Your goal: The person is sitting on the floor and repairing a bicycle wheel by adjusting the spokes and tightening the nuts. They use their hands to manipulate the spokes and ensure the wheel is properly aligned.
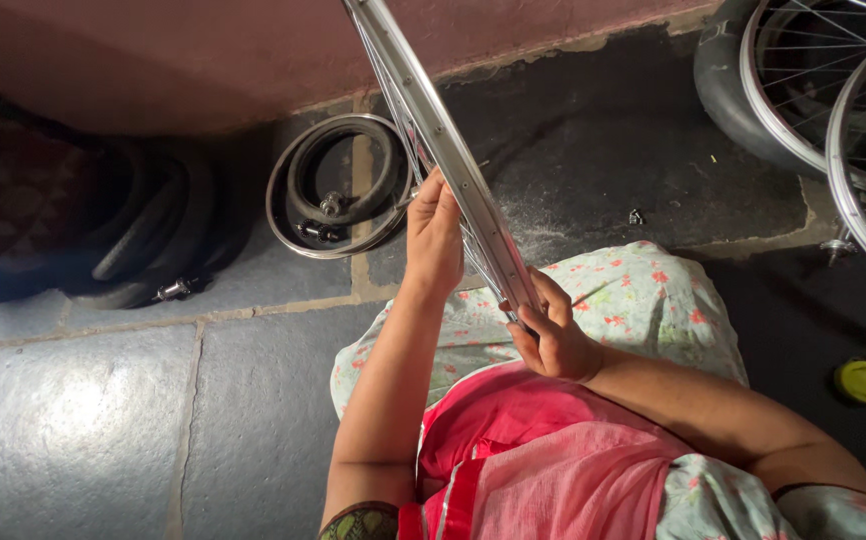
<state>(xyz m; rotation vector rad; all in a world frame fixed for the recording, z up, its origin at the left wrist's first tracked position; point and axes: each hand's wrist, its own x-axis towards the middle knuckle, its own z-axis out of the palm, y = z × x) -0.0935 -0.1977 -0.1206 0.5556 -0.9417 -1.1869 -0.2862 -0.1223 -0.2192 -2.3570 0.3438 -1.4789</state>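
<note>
STEP: spoked wheel rim is held on edge over the lap, above the stone floor | LEFT: left hand closed on spoke side | RIGHT: right hand clasped around lower rim | NEXT: firm, steady grip judged necessary | NEARBY: coiled inner tube.

We are holding a silver wheel rim edge-on over our lap.
Our left hand is gripping its side; our right hand is clasping its lower end, above the stone floor.
</note>
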